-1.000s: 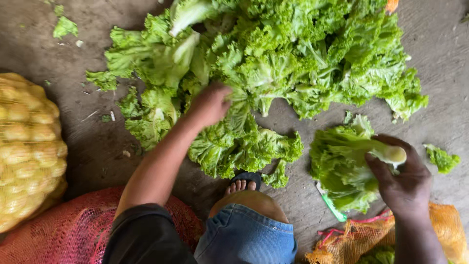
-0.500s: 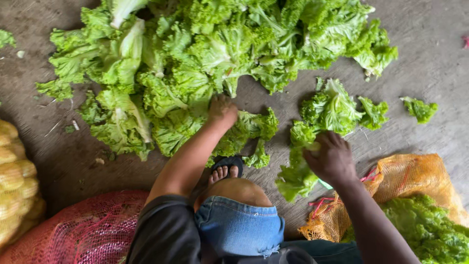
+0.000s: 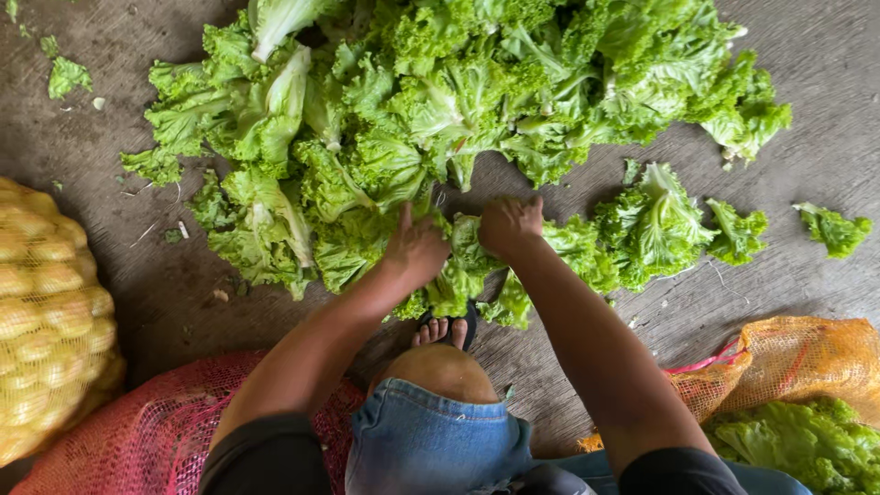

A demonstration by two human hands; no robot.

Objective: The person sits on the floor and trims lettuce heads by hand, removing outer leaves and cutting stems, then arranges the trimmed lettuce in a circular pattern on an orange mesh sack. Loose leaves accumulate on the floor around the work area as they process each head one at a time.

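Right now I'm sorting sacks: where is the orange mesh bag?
In the head view, the orange mesh bag lies lower right on the floor, beside the right forearm, with lettuce inside.

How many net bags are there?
3. A yellow bag full of pale round things at the left edge, a red bag at the bottom left, and an orange bag holding lettuce at the bottom right. More may lie outside the picture.

A lettuce pile (image 3: 477, 101) lies ahead, a filled mesh sack (image 3: 46, 312) left, another sack (image 3: 797, 367) right.
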